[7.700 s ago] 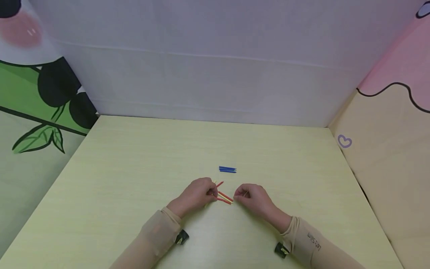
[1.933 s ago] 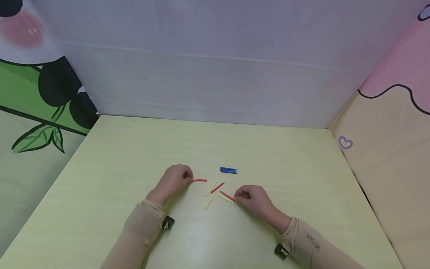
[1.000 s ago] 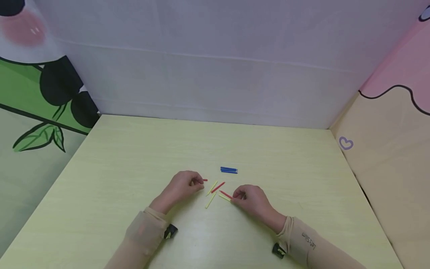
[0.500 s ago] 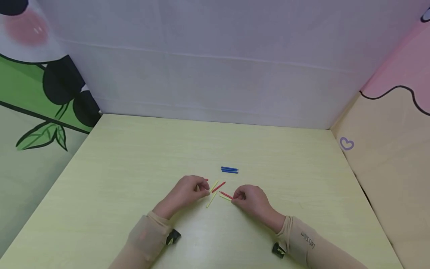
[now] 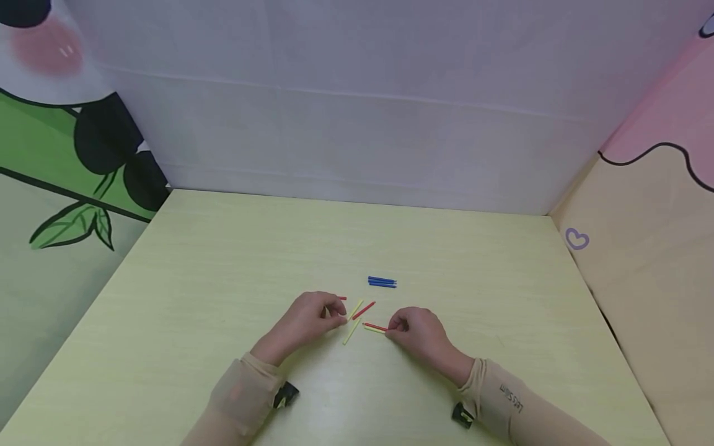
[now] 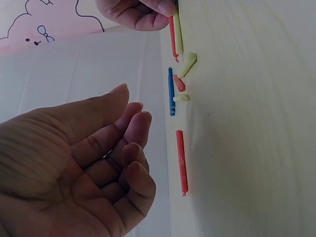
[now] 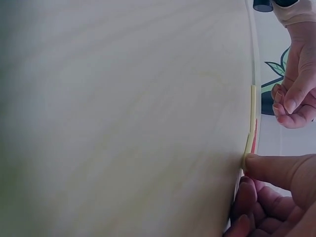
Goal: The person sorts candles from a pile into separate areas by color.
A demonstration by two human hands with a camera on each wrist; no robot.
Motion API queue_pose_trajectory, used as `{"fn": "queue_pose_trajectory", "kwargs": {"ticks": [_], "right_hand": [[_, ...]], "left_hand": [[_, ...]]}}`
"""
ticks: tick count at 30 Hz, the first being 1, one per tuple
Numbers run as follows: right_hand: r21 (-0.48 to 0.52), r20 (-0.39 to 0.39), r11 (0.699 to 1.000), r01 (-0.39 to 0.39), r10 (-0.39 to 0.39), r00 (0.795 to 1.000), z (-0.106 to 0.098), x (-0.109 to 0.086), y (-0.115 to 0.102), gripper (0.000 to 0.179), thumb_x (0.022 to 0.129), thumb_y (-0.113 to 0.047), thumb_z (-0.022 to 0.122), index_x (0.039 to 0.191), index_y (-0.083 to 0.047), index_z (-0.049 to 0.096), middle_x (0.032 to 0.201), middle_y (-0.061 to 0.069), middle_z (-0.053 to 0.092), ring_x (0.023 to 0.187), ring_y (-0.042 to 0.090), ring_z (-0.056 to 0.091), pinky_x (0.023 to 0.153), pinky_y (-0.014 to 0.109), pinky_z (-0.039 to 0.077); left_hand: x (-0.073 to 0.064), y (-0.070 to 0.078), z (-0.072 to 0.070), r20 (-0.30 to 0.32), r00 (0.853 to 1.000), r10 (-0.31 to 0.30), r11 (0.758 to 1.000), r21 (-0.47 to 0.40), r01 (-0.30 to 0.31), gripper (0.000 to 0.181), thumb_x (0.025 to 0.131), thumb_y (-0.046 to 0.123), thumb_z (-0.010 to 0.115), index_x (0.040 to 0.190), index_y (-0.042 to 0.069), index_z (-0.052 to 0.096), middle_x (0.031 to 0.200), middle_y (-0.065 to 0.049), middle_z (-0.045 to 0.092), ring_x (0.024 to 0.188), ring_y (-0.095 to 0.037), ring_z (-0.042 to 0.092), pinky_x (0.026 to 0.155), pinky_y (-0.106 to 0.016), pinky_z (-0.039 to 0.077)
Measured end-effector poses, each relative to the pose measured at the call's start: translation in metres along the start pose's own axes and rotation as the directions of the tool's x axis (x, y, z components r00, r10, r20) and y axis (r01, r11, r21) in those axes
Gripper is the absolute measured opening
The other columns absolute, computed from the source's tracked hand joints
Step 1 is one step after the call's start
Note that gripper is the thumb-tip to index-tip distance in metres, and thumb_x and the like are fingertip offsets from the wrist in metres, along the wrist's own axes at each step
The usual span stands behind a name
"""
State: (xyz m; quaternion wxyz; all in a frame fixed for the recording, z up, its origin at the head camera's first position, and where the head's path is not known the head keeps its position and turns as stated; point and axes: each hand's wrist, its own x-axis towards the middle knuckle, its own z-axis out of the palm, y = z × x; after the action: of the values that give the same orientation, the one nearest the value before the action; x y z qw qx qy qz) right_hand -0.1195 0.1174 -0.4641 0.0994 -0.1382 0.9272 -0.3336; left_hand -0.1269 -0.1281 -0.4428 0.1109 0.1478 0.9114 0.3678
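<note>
My right hand (image 5: 421, 337) pinches the near ends of a thin red candle (image 5: 375, 326) and a thin yellow candle (image 5: 372, 330), which lie side by side. Thumb and fingertips cover those ends. My left hand (image 5: 307, 319) hovers left of the loose candles, fingers loosely bent; the left wrist view shows nothing in it. Beyond its fingertips lies a red candle (image 6: 182, 163), mostly hidden from the head view. Between the hands, a slanted yellow candle (image 5: 356, 308) and red candle (image 5: 364, 310) lie close together, with another yellow candle (image 5: 351, 332) nearer me.
Three blue candles (image 5: 382, 282) lie in a neat parallel row farther back on the pale wooden table (image 5: 251, 241). A white cloth wall (image 5: 357, 148) stands behind the table, and printed panels flank both sides.
My left hand let go of the red candle at the left and moved right and nearer me. In the last half second, the red and yellow candles at my right hand turned closer together.
</note>
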Motion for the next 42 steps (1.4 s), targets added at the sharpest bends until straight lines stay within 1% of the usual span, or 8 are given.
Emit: {"fn": "queue_pose_trajectory", "kwargs": {"ticks": [4, 11, 17, 23, 28, 31, 37, 42], "right_hand": [[0.014, 0.007, 1.000, -0.015, 0.015, 1.000, -0.001, 0.000, -0.001, 0.010, 0.082, -0.013, 0.078, 0.076, -0.016, 0.070, 0.065, -0.010, 0.057, 0.064, 0.009, 0.050, 0.062, 0.027, 0.042], [0.027, 0.010, 0.999, -0.025, 0.024, 1.000, -0.001, 0.002, 0.000, 0.008, 0.083, -0.013, 0.077, 0.079, -0.015, 0.071, 0.067, -0.009, 0.058, 0.065, 0.010, 0.051, 0.063, 0.027, 0.044], [0.027, 0.015, 0.999, -0.031, 0.030, 0.999, -0.001, 0.004, 0.001, 0.005, 0.084, -0.013, 0.076, 0.081, -0.014, 0.072, 0.069, -0.009, 0.060, 0.067, 0.011, 0.051, 0.065, 0.029, 0.044], [0.053, 0.028, 0.998, -0.046, 0.045, 0.999, -0.004, 0.008, -0.002, 0.005, 0.084, -0.015, 0.076, 0.082, -0.014, 0.072, 0.072, -0.009, 0.061, 0.069, 0.012, 0.052, 0.068, 0.030, 0.045], [0.083, 0.033, 0.995, -0.049, 0.046, 0.998, -0.006, 0.011, -0.005, 0.004, 0.084, -0.015, 0.077, 0.084, -0.014, 0.073, 0.073, -0.009, 0.063, 0.071, 0.013, 0.054, 0.070, 0.031, 0.046], [0.101, 0.039, 0.994, -0.048, 0.044, 0.998, -0.007, 0.013, -0.007, 0.004, 0.083, -0.015, 0.077, 0.085, -0.013, 0.073, 0.074, -0.008, 0.063, 0.072, 0.013, 0.054, 0.070, 0.031, 0.047], [0.113, 0.031, 0.993, -0.026, 0.022, 0.999, -0.007, 0.019, -0.008, 0.004, 0.085, -0.014, 0.075, 0.084, -0.011, 0.074, 0.074, -0.009, 0.064, 0.072, 0.012, 0.054, 0.070, 0.031, 0.046], [0.125, 0.025, 0.991, -0.043, 0.041, 0.999, -0.005, 0.023, -0.010, 0.005, 0.086, -0.014, 0.074, 0.082, -0.012, 0.073, 0.073, -0.009, 0.064, 0.072, 0.012, 0.054, 0.071, 0.031, 0.046]], "left_hand": [[-0.002, -0.002, 0.000, -0.001, 1.000, 0.010, 1.000, -0.012, -0.010, 0.006, 0.084, 0.015, 0.076, 0.085, 0.016, 0.070, 0.074, 0.009, 0.059, 0.067, -0.012, 0.050, 0.060, -0.027, 0.044], [-0.004, -0.004, 0.002, 0.006, 1.000, 0.006, 0.999, -0.034, -0.006, 0.006, 0.084, 0.015, 0.076, 0.086, 0.016, 0.071, 0.074, 0.010, 0.059, 0.068, -0.012, 0.050, 0.060, -0.026, 0.043], [-0.008, -0.003, 0.001, 0.008, 0.999, 0.038, 0.998, -0.055, -0.038, 0.006, 0.084, 0.014, 0.076, 0.087, 0.015, 0.070, 0.074, 0.010, 0.059, 0.068, -0.012, 0.050, 0.060, -0.026, 0.043], [-0.011, -0.001, 0.002, 0.018, 0.999, 0.044, 0.997, -0.068, -0.042, 0.007, 0.084, 0.015, 0.076, 0.088, 0.014, 0.071, 0.075, 0.010, 0.059, 0.068, -0.012, 0.051, 0.061, -0.025, 0.044], [-0.012, 0.000, 0.003, 0.017, 0.997, 0.071, 0.996, -0.059, -0.070, 0.006, 0.085, 0.015, 0.076, 0.088, 0.013, 0.071, 0.075, 0.010, 0.060, 0.069, -0.011, 0.052, 0.062, -0.025, 0.046], [-0.012, 0.001, 0.003, 0.013, 0.997, 0.077, 0.996, -0.055, -0.076, 0.007, 0.085, 0.015, 0.076, 0.089, 0.013, 0.071, 0.076, 0.010, 0.060, 0.069, -0.010, 0.052, 0.064, -0.025, 0.046], [-0.015, 0.001, 0.004, 0.009, 0.995, 0.096, 0.994, -0.050, -0.095, 0.007, 0.085, 0.014, 0.076, 0.089, 0.013, 0.071, 0.077, 0.010, 0.061, 0.069, -0.008, 0.052, 0.063, -0.024, 0.045], [-0.017, 0.001, 0.005, 0.012, 0.992, 0.124, 0.989, -0.086, -0.122, 0.007, 0.085, 0.013, 0.075, 0.090, 0.011, 0.071, 0.078, 0.010, 0.061, 0.069, -0.007, 0.052, 0.063, -0.024, 0.046]]}}
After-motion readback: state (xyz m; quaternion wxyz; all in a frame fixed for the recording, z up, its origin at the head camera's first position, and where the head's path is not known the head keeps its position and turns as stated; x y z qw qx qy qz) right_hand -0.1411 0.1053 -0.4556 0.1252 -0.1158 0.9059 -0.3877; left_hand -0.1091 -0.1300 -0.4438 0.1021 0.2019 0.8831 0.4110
